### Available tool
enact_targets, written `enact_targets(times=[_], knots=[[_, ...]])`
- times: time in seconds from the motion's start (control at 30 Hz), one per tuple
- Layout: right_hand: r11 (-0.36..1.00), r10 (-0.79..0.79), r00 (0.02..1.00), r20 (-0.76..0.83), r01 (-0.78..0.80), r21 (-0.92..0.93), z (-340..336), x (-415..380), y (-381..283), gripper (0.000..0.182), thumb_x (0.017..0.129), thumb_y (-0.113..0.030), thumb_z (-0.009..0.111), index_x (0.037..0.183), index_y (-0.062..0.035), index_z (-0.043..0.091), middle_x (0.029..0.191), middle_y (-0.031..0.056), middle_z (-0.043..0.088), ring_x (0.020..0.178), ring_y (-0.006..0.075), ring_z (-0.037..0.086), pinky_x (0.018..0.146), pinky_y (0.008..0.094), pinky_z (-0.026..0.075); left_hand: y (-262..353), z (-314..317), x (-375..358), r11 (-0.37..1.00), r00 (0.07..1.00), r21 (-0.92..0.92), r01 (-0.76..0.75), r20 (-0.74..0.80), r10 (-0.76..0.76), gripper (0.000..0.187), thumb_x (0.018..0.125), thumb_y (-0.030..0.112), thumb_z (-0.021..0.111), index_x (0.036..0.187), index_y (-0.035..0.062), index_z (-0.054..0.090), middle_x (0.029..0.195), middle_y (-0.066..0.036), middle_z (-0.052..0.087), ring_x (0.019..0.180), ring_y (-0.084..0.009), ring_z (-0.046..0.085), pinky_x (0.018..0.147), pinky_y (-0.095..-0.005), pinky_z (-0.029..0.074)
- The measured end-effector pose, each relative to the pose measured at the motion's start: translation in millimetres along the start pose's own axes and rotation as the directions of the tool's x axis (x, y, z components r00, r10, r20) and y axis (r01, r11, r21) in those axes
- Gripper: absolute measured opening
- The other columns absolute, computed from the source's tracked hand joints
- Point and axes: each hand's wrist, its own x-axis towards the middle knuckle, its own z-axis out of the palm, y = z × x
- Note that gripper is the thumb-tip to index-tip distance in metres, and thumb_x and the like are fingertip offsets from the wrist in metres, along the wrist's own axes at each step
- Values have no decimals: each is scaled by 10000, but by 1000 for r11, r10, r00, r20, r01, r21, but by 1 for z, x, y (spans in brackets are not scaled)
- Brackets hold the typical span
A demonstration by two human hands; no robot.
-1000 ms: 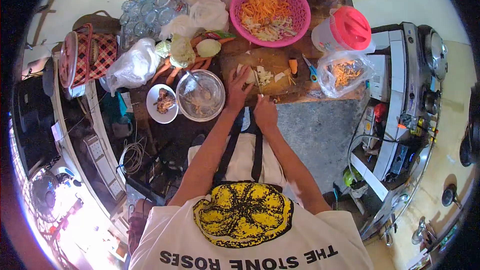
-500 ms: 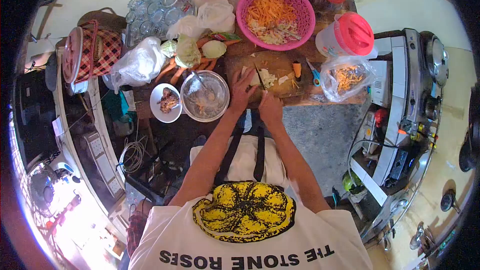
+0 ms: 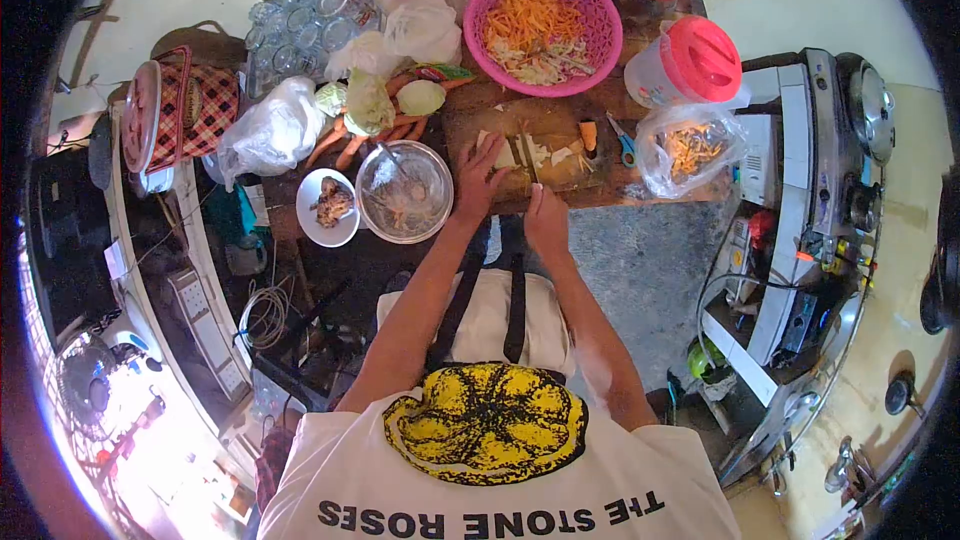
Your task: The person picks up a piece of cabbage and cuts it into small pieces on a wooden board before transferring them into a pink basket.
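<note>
My right hand is closed round the handle of a kitchen knife, its blade pointing away from me over the wooden cutting board. Just left of the blade, my left hand steadies a pale piece of cabbage between thumb and fingers; the fingertips partly cover it. Chopped cabbage lies to the right of the knife. A carrot stub stands on the board's right side, with thin orange shreds below it.
Behind the board sits a pink basket of shredded carrot and cabbage. Blue-handled scissors and a bag of orange peelings lie right. To the left are a clear bowl, a white bowl, whole carrots and cabbage heads.
The knife blade has gone from slanted to nearly straight ahead. My right hand has shifted slightly right and nearer to me. My left hand stays at the cabbage piece.
</note>
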Motion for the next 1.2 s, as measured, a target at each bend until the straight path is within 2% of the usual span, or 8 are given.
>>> enact_targets(times=[0.07,0.27,0.37,0.47,0.67,0.87,1.07,1.2], knots=[[998,62,997,48,-61,-21,-8,-1,-19,379,996,-235,355,870,38,586,830,279,599,793,492,551,730,544,430,1,-1,0,1000,1000,-15,-19,-22,19,632,719,79,715,1318,59,513,1373,-82,500,1260,-345,420,1072,-425,315],[998,-21,994,107,28,-62,0,-6,-22,344,996,-226,357,931,30,578,831,276,604,768,489,558,714,548,430,0,1,-2,1000,999,-11,9,-31,-10,681,696,53,715,1340,71,497,1386,-76,489,1264,-329,418,1084,-434,306],[995,-4,994,112,16,-100,6,-6,-18,330,996,-218,358,965,35,568,834,277,605,774,480,563,726,549,427,-1,3,-2,1000,1000,13,15,-21,-15,708,690,40,710,1358,82,480,1404,-74,474,1264,-315,422,1089,-430,302],[989,-39,997,71,49,-137,8,-6,-18,314,990,-218,383,951,39,559,750,275,601,717,475,583,679,546,457,-1,0,-1,1000,1000,3,-17,-23,17,735,686,27,710,1375,97,464,1417,-69,462,1259,-315,426,1092,-423,300],[965,-26,999,-34,16,-261,7,-5,-28,328,981,-264,437,830,9,538,595,260,585,564,430,615,488,489,503,0,3,-3,999,999,31,35,-35,-34,707,673,9,719,1342,90,505,1408,-64,475,1244,-312,442,1075,-421,329],[952,3,1000,-2,-4,-307,15,-1,-25,364,981,-282,445,792,12,547,628,246,613,593,404,638,492,475,512,-4,6,-1,999,997,-48,4,-76,-8,656,682,3,726,1305,93,544,1375,-56,509,1237,-348,441,1069,-425,342],[960,18,999,44,-5,-279,8,-1,-36,382,981,-292,440,820,33,559,638,247,618,608,402,641,526,465,522,3,5,-4,998,996,20,67,-68,-66,618,718,53,712,1310,104,539,1358,-49,522,1245,-342,440,1075,-431,336],[957,36,999,-3,-35,-288,16,-6,-26,367,982,-295,440,833,20,553,644,238,619,603,397,641,525,457,526,1,1,2,999,997,-31,30,-70,-32,629,716,53,714,1317,87,530,1366,-59,513,1255,-347,431,1076,-427,325]])
